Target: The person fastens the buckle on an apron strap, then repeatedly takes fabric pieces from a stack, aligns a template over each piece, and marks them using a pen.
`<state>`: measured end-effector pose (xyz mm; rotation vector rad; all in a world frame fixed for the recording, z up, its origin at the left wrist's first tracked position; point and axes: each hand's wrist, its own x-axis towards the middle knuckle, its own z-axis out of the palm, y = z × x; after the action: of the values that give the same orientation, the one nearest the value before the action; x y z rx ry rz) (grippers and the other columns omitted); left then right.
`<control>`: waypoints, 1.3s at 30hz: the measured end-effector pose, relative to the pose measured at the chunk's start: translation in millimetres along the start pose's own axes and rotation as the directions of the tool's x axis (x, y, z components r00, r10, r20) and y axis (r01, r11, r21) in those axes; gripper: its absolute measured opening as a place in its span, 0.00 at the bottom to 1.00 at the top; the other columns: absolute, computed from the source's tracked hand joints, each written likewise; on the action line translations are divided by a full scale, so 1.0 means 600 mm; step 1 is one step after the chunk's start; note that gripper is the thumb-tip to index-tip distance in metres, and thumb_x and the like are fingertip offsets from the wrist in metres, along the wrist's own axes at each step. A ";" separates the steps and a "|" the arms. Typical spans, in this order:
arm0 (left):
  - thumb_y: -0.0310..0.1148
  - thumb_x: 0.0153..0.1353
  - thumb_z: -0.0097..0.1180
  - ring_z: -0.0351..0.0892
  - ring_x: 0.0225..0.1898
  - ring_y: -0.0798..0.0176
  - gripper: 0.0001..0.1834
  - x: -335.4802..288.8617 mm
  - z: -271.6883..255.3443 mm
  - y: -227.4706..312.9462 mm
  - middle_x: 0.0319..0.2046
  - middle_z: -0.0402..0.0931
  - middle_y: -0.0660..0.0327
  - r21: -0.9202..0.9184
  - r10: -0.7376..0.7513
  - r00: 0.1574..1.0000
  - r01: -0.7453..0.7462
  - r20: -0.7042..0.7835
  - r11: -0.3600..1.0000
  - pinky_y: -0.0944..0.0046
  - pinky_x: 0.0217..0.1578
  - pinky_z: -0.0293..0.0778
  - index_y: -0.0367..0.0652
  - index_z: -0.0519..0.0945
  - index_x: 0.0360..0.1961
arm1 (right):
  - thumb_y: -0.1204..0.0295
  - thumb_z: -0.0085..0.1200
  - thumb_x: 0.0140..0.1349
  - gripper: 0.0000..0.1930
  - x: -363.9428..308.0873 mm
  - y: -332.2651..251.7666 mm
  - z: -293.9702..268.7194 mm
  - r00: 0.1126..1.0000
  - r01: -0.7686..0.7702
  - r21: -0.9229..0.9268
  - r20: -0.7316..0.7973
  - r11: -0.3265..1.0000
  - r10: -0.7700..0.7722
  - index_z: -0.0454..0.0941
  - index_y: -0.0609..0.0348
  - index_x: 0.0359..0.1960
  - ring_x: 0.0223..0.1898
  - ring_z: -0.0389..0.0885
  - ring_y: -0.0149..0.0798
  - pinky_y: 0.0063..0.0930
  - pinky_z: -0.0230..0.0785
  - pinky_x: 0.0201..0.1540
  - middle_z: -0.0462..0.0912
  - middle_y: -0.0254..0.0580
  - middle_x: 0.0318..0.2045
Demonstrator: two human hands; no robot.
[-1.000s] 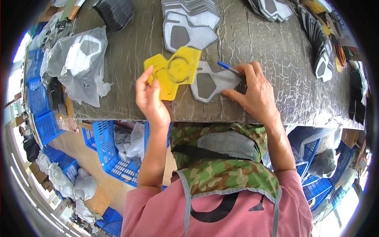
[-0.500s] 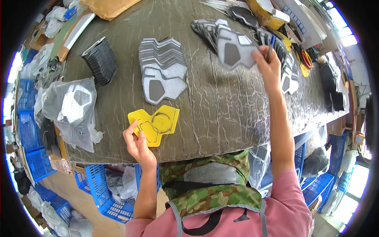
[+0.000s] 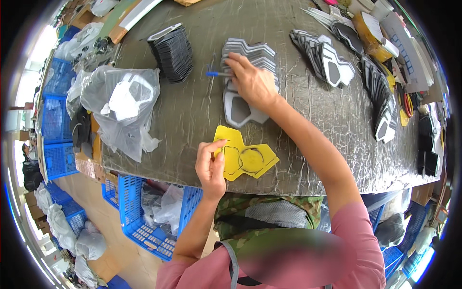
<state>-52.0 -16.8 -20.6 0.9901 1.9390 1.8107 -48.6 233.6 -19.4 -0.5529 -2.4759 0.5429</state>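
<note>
My left hand [image 3: 211, 168] pinches the left edge of a yellow template [image 3: 251, 160] with two lobes and dark traced outlines, held at the near part of the table. Just beyond it, my right hand [image 3: 255, 85] reaches over a fanned stack of grey angular cut pieces [image 3: 238, 114], its fingers on the stack's upper part. A blue pen [image 3: 214, 74] pokes out leftward from this hand; the hand covers the rest of the pen. Farther right lies another fanned stack of grey-and-white pieces [image 3: 334, 67], with no hand on it.
A stack of dark pieces [image 3: 171, 55] stands at the left behind a clear plastic bag [image 3: 122, 137] holding white parts. On the right are a long row of cut pieces [image 3: 380, 98], scissors [image 3: 408, 105] and a yellow roll [image 3: 373, 36]. Blue crates [image 3: 144, 233] sit below the table edge.
My right hand has moved left from the right-hand stack to the middle one, leaving its grey piece there. The view has shifted left. My left hand still holds the template, now turned slightly.
</note>
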 end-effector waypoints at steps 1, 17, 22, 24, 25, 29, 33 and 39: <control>0.20 0.65 0.49 0.62 0.32 0.73 0.14 -0.002 -0.003 0.000 0.38 0.68 0.64 0.003 -0.010 1.000 0.010 -0.016 1.000 0.71 0.33 0.60 0.36 0.80 0.50 | 0.73 0.59 0.61 0.20 -0.017 -0.015 0.005 0.998 0.051 -0.002 0.048 0.999 -0.051 0.78 0.54 0.56 0.42 0.86 0.47 0.38 0.81 0.40 0.79 0.36 0.59; 0.22 0.70 0.50 0.63 0.34 0.76 0.12 -0.017 -0.012 -0.009 0.43 0.66 0.67 -0.118 -0.096 0.992 0.086 -0.082 0.989 0.74 0.38 0.63 0.36 0.77 0.54 | 0.58 0.70 0.56 0.23 -0.215 -0.028 -0.157 0.915 -0.330 0.005 0.246 0.944 0.319 0.75 0.60 0.45 0.40 0.83 0.49 0.42 0.76 0.42 0.79 0.43 0.40; 0.20 0.70 0.50 0.64 0.35 0.76 0.13 -0.026 -0.012 0.003 0.43 0.66 0.67 -0.108 -0.143 0.987 0.134 -0.072 0.985 0.73 0.39 0.65 0.36 0.76 0.54 | 0.61 0.70 0.57 0.23 -0.239 -0.021 -0.152 0.938 -0.320 0.096 0.174 0.943 0.300 0.73 0.62 0.44 0.36 0.80 0.50 0.40 0.74 0.40 0.79 0.45 0.36; 0.22 0.70 0.52 0.71 0.45 0.75 0.11 -0.034 -0.018 0.005 0.46 0.74 0.65 -0.119 -0.154 0.985 0.144 -0.074 0.982 0.74 0.48 0.66 0.36 0.77 0.52 | 0.63 0.68 0.58 0.20 -0.252 -0.017 -0.167 0.897 -0.398 0.175 0.280 0.900 0.342 0.73 0.62 0.43 0.35 0.82 0.52 0.42 0.74 0.38 0.81 0.48 0.34; 0.22 0.70 0.52 0.71 0.45 0.75 0.11 -0.035 -0.017 0.012 0.46 0.74 0.65 -0.109 -0.162 0.984 0.153 -0.073 0.982 0.74 0.48 0.66 0.36 0.77 0.52 | 0.65 0.66 0.60 0.17 -0.259 -0.017 -0.174 0.849 -0.467 0.242 0.391 0.850 0.356 0.73 0.62 0.42 0.33 0.84 0.53 0.43 0.74 0.36 0.82 0.50 0.31; 0.21 0.69 0.52 0.70 0.40 0.72 0.09 -0.030 0.008 0.041 0.44 0.70 0.63 0.049 -0.078 0.997 0.077 0.015 0.996 0.72 0.43 0.66 0.37 0.79 0.47 | 0.70 0.63 0.62 0.11 -0.291 -0.033 -0.207 0.818 -0.534 0.285 0.411 0.796 0.402 0.77 0.62 0.41 0.31 0.84 0.52 0.37 0.74 0.35 0.83 0.50 0.29; 0.20 0.66 0.53 0.71 0.38 0.62 0.11 -0.028 0.044 0.045 0.43 0.70 0.57 0.293 -0.033 0.989 -0.011 0.145 0.956 0.67 0.37 0.69 0.39 0.81 0.48 | 0.78 0.62 0.63 0.10 -0.321 -0.024 -0.203 0.872 -0.482 0.347 0.279 0.804 0.403 0.80 0.64 0.45 0.31 0.82 0.35 0.29 0.74 0.37 0.83 0.43 0.31; 0.20 0.66 0.52 0.71 0.38 0.64 0.14 -0.020 0.033 0.034 0.44 0.71 0.58 0.315 0.003 0.989 -0.050 0.147 0.948 0.68 0.37 0.69 0.40 0.80 0.51 | 0.73 0.63 0.61 0.12 -0.312 -0.040 -0.198 0.885 -0.433 0.228 0.289 0.872 0.364 0.80 0.61 0.45 0.33 0.84 0.49 0.38 0.76 0.37 0.80 0.47 0.33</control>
<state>-25.2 -10.8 -6.5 1.2148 2.1755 1.4183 158.0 153.4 6.3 -0.9387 -2.4382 1.1771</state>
